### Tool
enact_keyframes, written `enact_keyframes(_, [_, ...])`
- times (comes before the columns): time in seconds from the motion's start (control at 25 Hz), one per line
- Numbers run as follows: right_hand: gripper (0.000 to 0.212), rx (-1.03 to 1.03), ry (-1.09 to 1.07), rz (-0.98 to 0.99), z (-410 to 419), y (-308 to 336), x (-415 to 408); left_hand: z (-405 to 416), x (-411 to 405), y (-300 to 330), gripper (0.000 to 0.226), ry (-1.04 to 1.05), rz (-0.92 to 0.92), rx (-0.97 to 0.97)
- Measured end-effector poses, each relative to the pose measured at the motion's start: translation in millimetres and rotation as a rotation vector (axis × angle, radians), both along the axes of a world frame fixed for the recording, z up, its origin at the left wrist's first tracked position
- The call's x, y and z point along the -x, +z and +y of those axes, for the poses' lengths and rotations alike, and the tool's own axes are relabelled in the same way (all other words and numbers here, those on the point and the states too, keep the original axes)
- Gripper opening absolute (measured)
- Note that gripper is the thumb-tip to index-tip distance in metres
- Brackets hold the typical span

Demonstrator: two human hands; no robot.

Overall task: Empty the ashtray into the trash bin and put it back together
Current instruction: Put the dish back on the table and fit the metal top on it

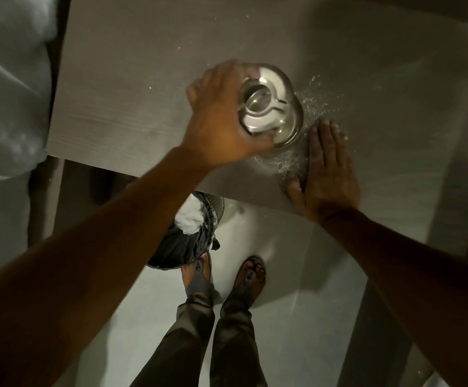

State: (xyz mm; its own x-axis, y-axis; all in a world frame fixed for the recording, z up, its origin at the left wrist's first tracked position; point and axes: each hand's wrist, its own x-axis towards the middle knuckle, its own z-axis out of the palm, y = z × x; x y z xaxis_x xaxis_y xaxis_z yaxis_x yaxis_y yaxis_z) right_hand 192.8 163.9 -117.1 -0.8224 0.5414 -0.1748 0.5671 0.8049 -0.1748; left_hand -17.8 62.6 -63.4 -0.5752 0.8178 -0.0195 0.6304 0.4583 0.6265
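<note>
A round shiny metal ashtray (269, 107) with its lid on sits near the front edge of the grey table (132, 88). My left hand (221, 118) grips it from the left and above. My right hand (327, 174) lies flat on the table just right of the ashtray, fingers together, beside scattered pale ash (291, 160). More ash specks (316, 101) lie right of the ashtray. Below the table edge stands the trash bin (185, 236), lined with a black bag and holding white crumpled paper.
My two sandalled feet (224, 277) stand on the pale floor right beside the bin. A white cloth or bedding (6, 88) fills the left side. A dark table leg or panel (378, 317) runs down at the right.
</note>
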Motion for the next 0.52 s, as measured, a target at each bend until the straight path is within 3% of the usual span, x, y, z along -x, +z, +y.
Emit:
enact_keyframes(0.16, [0.091, 0.006, -0.008, -0.004, 1, -1, 1, 16, -21, -14, 0.104, -0.095, -0.038, 0.045])
enact_keyframes(0.52, [0.094, 0.061, -0.016, 0.007, -1, 2, 1, 17, -15, -16, 0.115, -0.159, -0.027, 0.112])
